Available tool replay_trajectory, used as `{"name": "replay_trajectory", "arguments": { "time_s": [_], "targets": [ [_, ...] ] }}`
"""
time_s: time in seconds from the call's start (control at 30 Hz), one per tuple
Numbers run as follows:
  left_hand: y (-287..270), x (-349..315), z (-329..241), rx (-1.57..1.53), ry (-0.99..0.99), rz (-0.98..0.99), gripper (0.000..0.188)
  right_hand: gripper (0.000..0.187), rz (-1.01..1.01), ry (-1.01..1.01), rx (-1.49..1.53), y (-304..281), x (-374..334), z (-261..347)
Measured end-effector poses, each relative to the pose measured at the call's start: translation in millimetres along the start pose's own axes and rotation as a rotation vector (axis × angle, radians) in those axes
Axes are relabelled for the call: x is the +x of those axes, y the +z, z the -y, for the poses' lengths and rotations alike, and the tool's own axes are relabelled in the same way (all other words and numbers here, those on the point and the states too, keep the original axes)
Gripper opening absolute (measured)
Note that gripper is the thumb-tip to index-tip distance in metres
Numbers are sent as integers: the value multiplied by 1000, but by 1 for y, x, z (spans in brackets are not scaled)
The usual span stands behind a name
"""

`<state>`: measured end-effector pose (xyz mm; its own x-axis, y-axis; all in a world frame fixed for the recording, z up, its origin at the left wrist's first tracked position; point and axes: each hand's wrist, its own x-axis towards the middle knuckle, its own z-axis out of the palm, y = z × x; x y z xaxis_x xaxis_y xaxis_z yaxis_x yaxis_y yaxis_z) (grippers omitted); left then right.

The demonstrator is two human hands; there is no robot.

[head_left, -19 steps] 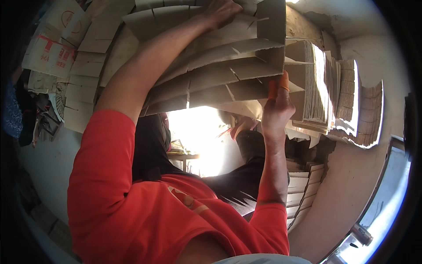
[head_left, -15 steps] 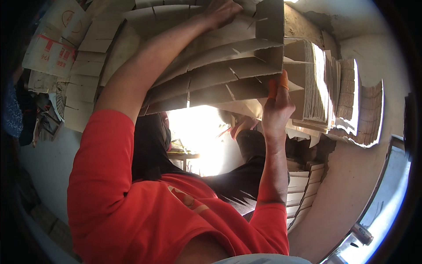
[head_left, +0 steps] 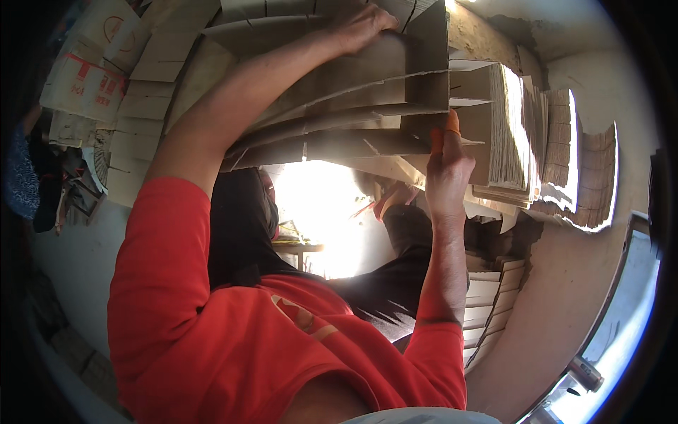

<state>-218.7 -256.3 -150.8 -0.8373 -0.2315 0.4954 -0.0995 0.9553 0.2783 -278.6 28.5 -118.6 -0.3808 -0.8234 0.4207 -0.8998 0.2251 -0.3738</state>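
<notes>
Several long slotted cardboard strips stand in rows in front of me, with a crosswise cardboard piece at their right end. My left hand reaches over the rows to the far side. Its fingers are curled at a far strip near the crosswise piece, and their tips are partly hidden. Lower right, my right hand pinches the near corner of the crosswise piece. Orange finger covers sit on its fingertips.
To the right stand thick stacks of cardboard pieces against the wall. More cardboard strips lie below them. On the left are slotted cardboard pieces and a printed carton. Bright light falls between my legs.
My left hand has shifted slightly right and nearer. The near strips have tilted and drawn closer together, opening a wider gap behind them. My right hand keeps its hold at the corner.
</notes>
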Motion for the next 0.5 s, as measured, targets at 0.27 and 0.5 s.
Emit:
{"name": "replay_trajectory", "arguments": {
  "time_s": [0.27, 0.5],
  "targets": [
    [8, -7, 8, -58, -3, 56, 22, 43, 75, 110, 8, -11, 5, 14],
    [14, -10, 27, 4, 56, 83, 35, 56, 143, 80, -62, -10, 8, 11]
  ]
}}
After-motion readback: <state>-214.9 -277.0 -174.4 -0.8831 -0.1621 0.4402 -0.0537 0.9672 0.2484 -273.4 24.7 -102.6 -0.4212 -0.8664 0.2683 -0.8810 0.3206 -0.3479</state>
